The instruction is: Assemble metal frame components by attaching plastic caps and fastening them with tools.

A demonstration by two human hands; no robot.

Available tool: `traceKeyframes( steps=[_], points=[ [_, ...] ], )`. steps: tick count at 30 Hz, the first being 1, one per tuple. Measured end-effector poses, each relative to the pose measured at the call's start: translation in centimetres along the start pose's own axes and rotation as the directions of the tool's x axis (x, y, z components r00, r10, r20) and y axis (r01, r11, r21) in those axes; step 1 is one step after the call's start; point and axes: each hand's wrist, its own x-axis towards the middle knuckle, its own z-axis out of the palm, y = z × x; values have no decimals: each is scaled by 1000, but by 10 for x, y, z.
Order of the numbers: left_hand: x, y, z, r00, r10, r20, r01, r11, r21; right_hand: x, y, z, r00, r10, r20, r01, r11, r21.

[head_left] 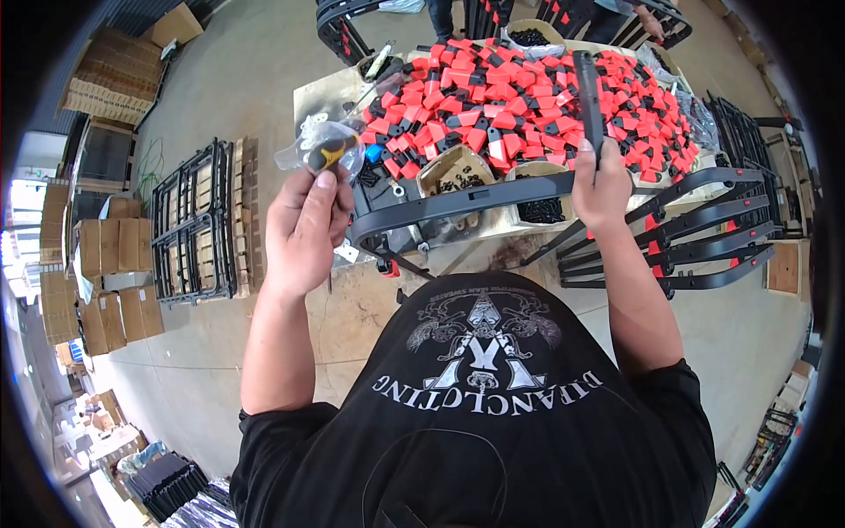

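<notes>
My left hand (pixel 308 220) is closed around the yellow-and-black handle of a screwdriver (pixel 331 155), beside a clear plastic bag (pixel 310 132). My right hand (pixel 603 187) grips a black metal bar (pixel 588 99) that points away from me. Below it, a black frame (pixel 466 201) with a rounded left corner runs across the near edge of the table, its right end meeting my right hand. Whether bar and frame are joined, I cannot tell. Beyond both hands spreads a large heap of red-and-black plastic pieces (pixel 475 101).
Open boxes of small dark parts, one nearer (pixel 453 173) and one at the back (pixel 532 37), stand on the table. Several black frames (pixel 704 220) are stacked at right. Pallets with frames (pixel 194 224) and cardboard boxes (pixel 110 246) stand at left. Another person's hand (pixel 650 22) shows at the far right.
</notes>
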Motion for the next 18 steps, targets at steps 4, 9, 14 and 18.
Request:
traceKeyframes(
  steps=[4, 9, 14, 18],
  points=[
    [-10, -5, 2, 983, -168, 74, 177, 975, -138, -4, 10, 1, 998, -56, -40, 56, 998, 9],
    [-10, -15, 12, 967, -205, 148, 224, 966, -126, -3, 5, -2, 988, -121, -96, 125, 991, 46],
    [-6, -18, 44, 955, -264, 134, 277, 957, -90, -4, 7, -3, 991, -110, -82, 115, 992, 57],
    [5, -21, 74, 984, -125, 123, 130, 991, -34, -4, 8, -6, 994, -101, -30, 103, 992, 67]
  ],
)
